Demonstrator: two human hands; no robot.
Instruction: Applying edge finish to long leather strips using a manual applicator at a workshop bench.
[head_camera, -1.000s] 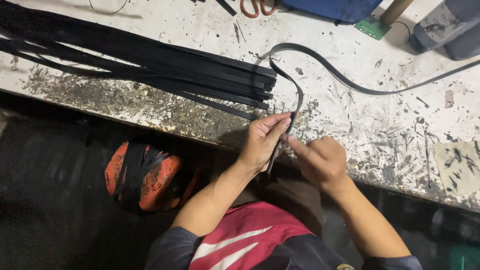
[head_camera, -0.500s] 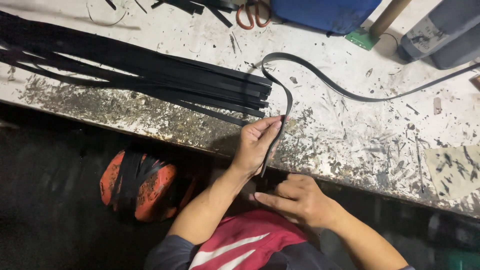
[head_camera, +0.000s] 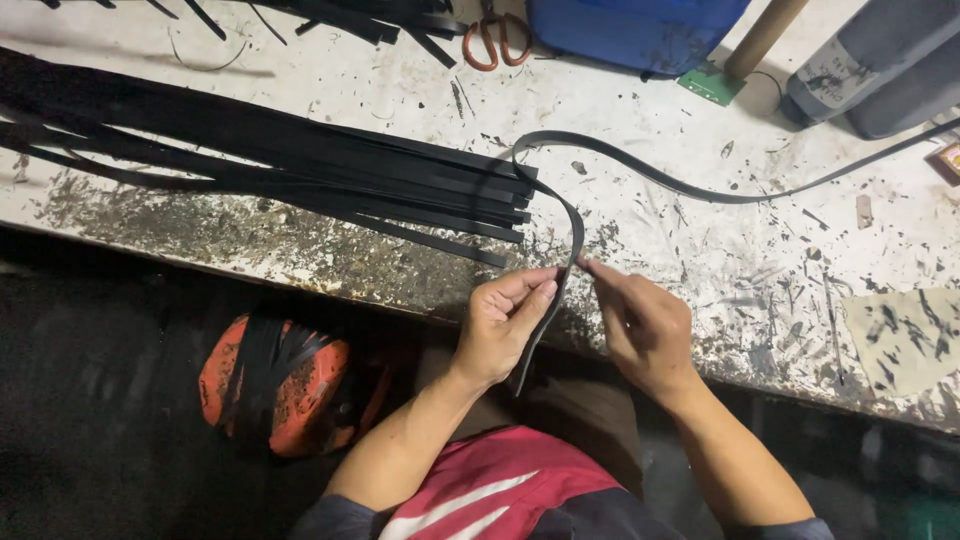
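A black strip (head_camera: 570, 215) is pinched by the left hand (head_camera: 505, 320), fingers closed on it. It is touched by the right hand (head_camera: 645, 325), fingertips closed upon it, beside the strip pile (head_camera: 300, 170) on the bench (head_camera: 700, 240).

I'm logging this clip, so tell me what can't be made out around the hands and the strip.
Head view only:
- Strip: far end runs off the right edge, so its length is hidden.
- Left hand: fingertips curl behind the strip; grip unclear.
- Right hand: palm side turned away.
- Scissors: blades cut off by the top edge.
- Orange thing under the bench: too dark to identify.
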